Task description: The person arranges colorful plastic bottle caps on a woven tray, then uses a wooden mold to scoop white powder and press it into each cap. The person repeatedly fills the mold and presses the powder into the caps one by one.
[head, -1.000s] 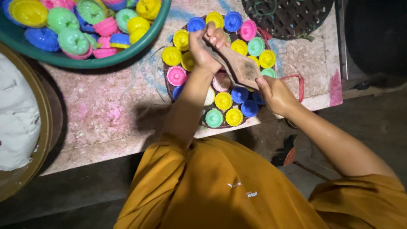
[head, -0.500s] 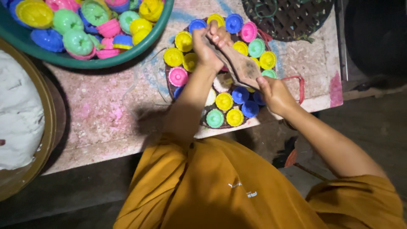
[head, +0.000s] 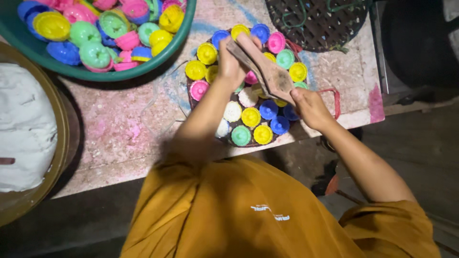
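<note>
My left hand (head: pixel 231 64) and my right hand (head: pixel 308 106) both grip a worn wooden paddle (head: pixel 267 71), which lies slanted over a round dark tray (head: pixel 190 102). The left hand holds its narrow far end and the right hand the wider near end. The tray is packed with small fluted moulds in yellow (head: pixel 207 53), pink, blue (head: pixel 268 109) and green. A few near the middle show white filling (head: pixel 233 111). My arms and the paddle hide some of the moulds.
A green basin (head: pixel 187 26) heaped with more coloured moulds sits at the far left. A large brown bowl (head: pixel 61 143) of white dough (head: pixel 24 129) stands at the left edge. A dark perforated round rack (head: pixel 315 24) lies far right on the pink-stained table (head: pixel 119 124).
Both hands keep their hold on the paddle, which has shifted only slightly over the tray. The moulds have not moved.
</note>
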